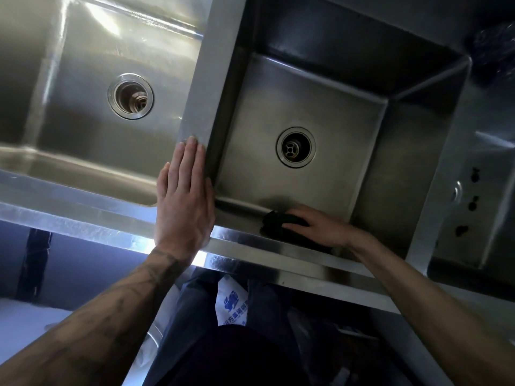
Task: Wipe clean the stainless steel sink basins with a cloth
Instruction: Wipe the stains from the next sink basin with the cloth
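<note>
Two hands are at the front rim (pixel 250 247) of the sink. The left hand (pixel 184 201) lies flat on the strip (pixel 211 79) between the basins, fingers straight and together. It grips nothing and looks to be bracing.

The right hand (pixel 317 227) reaches over the rim into the right basin (pixel 320 101). Its fingers curl over a bunched dark cloth (pixel 278 222) and press it where the basin floor meets the near wall. The cloth pokes out past the fingertips toward the left hand, its long side lying along that wall.

Beyond the cloth the floor runs away to the drain (pixel 296 147), well apart from it. The next stroke, I reckon, must go forward from the body or sideways toward the near left corner, and the right hand is placed for either. Farther off to the left is the left basin (pixel 83 129), with no cloth in it.
</note>
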{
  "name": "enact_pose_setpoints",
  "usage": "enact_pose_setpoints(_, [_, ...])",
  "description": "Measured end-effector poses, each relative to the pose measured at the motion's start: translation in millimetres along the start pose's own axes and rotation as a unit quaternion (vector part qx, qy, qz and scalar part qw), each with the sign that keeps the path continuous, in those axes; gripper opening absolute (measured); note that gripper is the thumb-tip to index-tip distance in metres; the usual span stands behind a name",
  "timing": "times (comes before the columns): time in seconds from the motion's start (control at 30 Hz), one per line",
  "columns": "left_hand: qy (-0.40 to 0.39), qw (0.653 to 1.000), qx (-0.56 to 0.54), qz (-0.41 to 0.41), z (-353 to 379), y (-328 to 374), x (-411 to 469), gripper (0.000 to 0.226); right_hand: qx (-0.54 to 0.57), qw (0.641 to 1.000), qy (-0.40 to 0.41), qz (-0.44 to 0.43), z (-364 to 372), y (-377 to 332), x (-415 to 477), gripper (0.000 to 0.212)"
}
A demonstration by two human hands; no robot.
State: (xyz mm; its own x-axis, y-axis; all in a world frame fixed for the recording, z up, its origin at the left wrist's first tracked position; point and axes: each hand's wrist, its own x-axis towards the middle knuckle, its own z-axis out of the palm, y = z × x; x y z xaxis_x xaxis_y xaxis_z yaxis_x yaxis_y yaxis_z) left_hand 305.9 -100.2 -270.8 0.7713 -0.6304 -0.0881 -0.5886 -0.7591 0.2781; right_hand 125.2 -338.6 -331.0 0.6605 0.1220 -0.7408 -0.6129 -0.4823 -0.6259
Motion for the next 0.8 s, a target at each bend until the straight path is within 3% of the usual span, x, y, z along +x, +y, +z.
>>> enact_pose_setpoints(0.1, [0.001,1.0,-0.009,0.004,0,0,1,0.062,0.044,0.999,0.003,-0.021,-1,2,-15,0.034])
enact_pose_setpoints(0.3, [0.005,1.0,0.004,0.005,3,-1,1,0.061,-0.03,0.998,-0.002,0.056,4,14,17,0.032])
enact_pose_setpoints(0.4, [0.002,1.0,0.003,0.005,3,-3,1,0.061,0.014,1.0,0.015,0.018,2,13,-9,0.024])
enact_pose_setpoints(0.47, [0.001,1.0,0.001,0.001,3,-1,0,0.061,0.042,0.999,0.026,0.001,0,16,-24,0.033])
enact_pose_setpoints(0.57, [0.002,1.0,-0.001,0.001,4,-1,0,0.062,0.0,1.0,0.015,0.018,0,27,-10,0.021])
enact_pose_setpoints(0.67, [0.004,1.0,0.002,0.001,4,-2,0,0.061,-0.042,0.997,0.004,0.068,3,45,5,0.029])
enact_pose_setpoints(0.8, [0.003,1.0,0.007,0.0,4,-2,1,0.061,-0.009,0.998,0.038,0.045,-4,30,-29,0.033])
